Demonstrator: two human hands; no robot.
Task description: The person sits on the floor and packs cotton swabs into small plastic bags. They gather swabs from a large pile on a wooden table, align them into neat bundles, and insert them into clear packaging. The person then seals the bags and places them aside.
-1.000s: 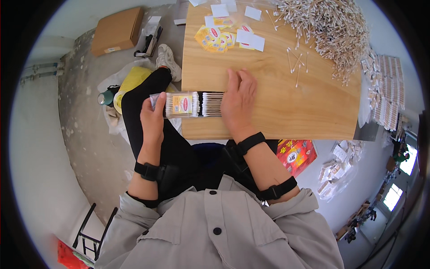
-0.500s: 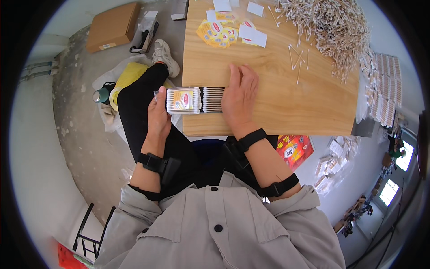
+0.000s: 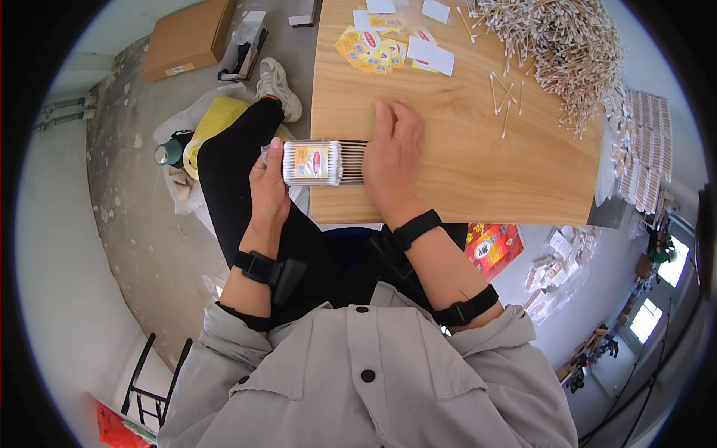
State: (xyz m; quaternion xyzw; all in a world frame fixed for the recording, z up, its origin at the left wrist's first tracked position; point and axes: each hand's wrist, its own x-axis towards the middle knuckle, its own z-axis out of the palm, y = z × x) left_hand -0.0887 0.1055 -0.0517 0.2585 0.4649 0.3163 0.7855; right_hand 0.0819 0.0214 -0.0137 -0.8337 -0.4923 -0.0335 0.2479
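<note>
My left hand (image 3: 267,179) grips the left end of a clear plastic packet (image 3: 288,181) at the table's near left edge, thumb on top. Inside the packet lie white-tipped cotton swabs with a yellow and white label card (image 3: 311,162) over them. A row of cotton swabs (image 3: 352,162) sticks out of the packet's right side, sticks pointing left to right. My right hand (image 3: 394,164) closes over the right ends of this row, hiding them. Its fingers point away from me, and its thumb is hidden.
A big heap of loose cotton swabs (image 3: 560,52) covers the table's far right, with several strays (image 3: 506,119) nearer. Label cards (image 3: 371,48) lie scattered at the far edge of the wooden table (image 3: 478,179). Left on the floor are a cardboard box (image 3: 188,37) and a green bottle (image 3: 169,153).
My right hand has pushed the row of swabs leftward against the packet. The gap between row and packet has closed. My left hand keeps its hold on the packet.
</note>
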